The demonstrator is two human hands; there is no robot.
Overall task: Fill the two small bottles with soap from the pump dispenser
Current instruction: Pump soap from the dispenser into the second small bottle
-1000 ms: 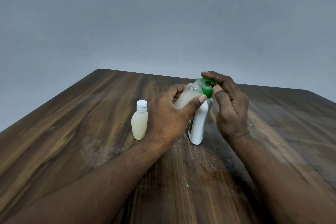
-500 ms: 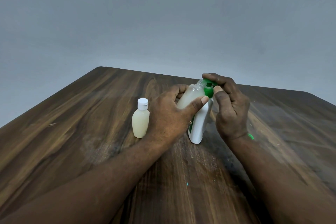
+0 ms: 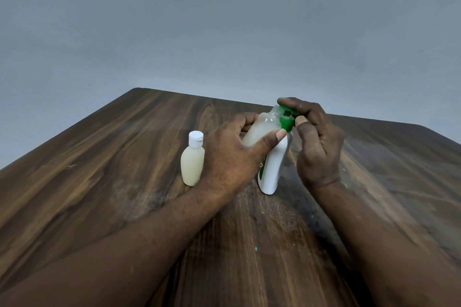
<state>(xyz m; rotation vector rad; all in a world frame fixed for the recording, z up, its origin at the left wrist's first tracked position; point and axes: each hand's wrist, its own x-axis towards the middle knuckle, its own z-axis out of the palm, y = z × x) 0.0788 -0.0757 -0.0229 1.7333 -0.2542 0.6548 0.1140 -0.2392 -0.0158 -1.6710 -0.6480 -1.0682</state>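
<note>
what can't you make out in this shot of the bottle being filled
Head view only:
- Whether soap is flowing: the right hand covers the nozzle tip of the green pump head at the mouth of the open small bottle.
- That bottle's fill level: the left hand wraps its lower part.
- The label on the pump dispenser: left thumb and bottle hide most.
- The open bottle's cap: nowhere in view.

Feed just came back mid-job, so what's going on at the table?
A person is partway through filling. The left hand grips the uncapped small bottle, tilted with its mouth at the green pump head, pale soap already inside. The right hand curls over that pump head on the white dispenser, which stands on the wooden table. The capped small bottle, also holding pale soap, stands beside the left hand.
</note>
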